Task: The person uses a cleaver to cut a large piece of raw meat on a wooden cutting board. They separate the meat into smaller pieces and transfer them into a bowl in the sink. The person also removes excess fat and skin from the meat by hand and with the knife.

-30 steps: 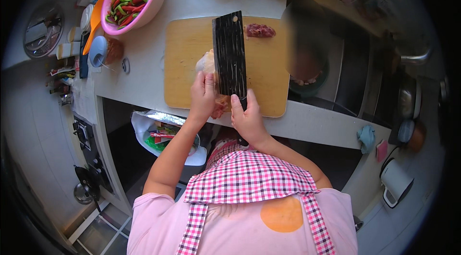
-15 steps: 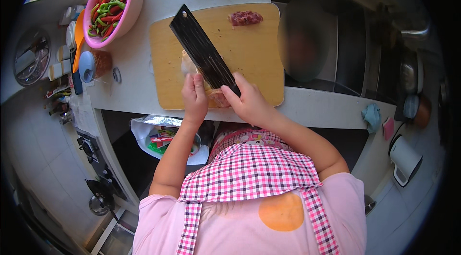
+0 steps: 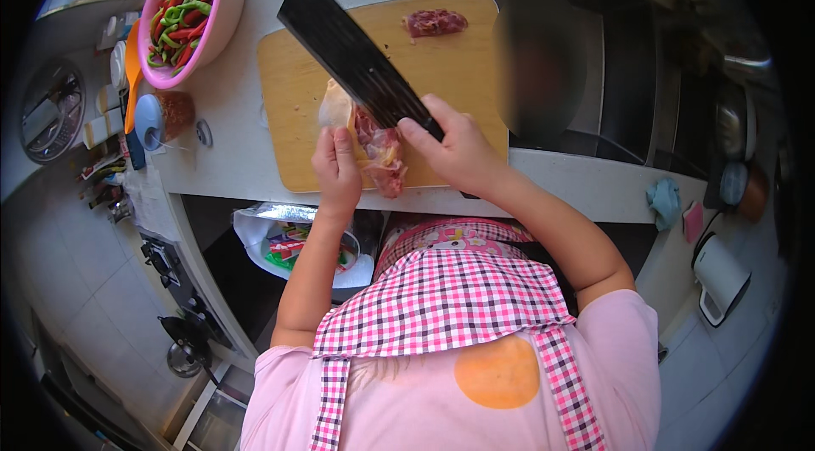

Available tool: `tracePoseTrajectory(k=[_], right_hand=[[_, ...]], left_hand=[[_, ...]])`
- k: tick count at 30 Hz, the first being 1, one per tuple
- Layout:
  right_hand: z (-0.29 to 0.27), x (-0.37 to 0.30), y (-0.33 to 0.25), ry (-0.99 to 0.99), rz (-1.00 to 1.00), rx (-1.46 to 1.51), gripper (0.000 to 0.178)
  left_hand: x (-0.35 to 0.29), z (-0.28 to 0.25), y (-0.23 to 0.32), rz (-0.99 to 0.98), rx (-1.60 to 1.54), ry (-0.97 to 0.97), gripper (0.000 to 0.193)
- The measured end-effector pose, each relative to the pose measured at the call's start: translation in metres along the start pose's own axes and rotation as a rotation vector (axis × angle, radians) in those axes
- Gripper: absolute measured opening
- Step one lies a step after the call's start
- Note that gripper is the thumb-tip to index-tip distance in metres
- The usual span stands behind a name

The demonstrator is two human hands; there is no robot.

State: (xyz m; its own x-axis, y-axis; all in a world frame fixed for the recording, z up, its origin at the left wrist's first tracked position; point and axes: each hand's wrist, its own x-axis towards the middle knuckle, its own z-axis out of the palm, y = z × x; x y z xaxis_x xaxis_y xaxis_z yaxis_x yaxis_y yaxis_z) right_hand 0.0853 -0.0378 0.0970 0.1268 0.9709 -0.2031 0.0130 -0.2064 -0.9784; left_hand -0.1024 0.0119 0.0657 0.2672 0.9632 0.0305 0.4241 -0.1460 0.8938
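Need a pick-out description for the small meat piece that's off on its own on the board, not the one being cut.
Start at the light wooden cutting board on the white countertop. Go to its far right corner, beyond the broad black cleaver blade: the small dark-red chunk of raw meat lies there alone. Unlike the larger pale-and-red piece of meat at the near edge, no hand touches it.

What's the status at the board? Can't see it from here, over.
Right hand grips black cleaver, blade angled over raw meat. Left hand steadies meat on wooden cutting board. Small meat piece at far edge, clear of blade.
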Motion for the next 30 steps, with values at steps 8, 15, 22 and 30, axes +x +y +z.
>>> tracePoseTrajectory(k=[8, 15, 22, 30], right_hand=[[-0.001, -0.027, -0.013, -0.062, 0.169, -0.022, 0.021], [0.026, -0.012, 0.002, 0.004, 0.147, 0.137, 0.021], [0.013, -0.01, 0.014, -0.096, 0.033, 0.066, 0.022], [0.021, 0.02, 0.016, -0.047, 0.011, 0.122, 0.022]], left_hand=[[0.003, -0.008, 0.01, -0.036, 0.137, -0.029, 0.03], [-0.001, -0.007, -0.002, -0.046, 0.09, -0.096, 0.029], [0.011, -0.013, 0.0, -0.012, 0.082, -0.061, 0.028], [0.025, -0.005, 0.026, 0.156, 0.229, -0.199, 0.024]])
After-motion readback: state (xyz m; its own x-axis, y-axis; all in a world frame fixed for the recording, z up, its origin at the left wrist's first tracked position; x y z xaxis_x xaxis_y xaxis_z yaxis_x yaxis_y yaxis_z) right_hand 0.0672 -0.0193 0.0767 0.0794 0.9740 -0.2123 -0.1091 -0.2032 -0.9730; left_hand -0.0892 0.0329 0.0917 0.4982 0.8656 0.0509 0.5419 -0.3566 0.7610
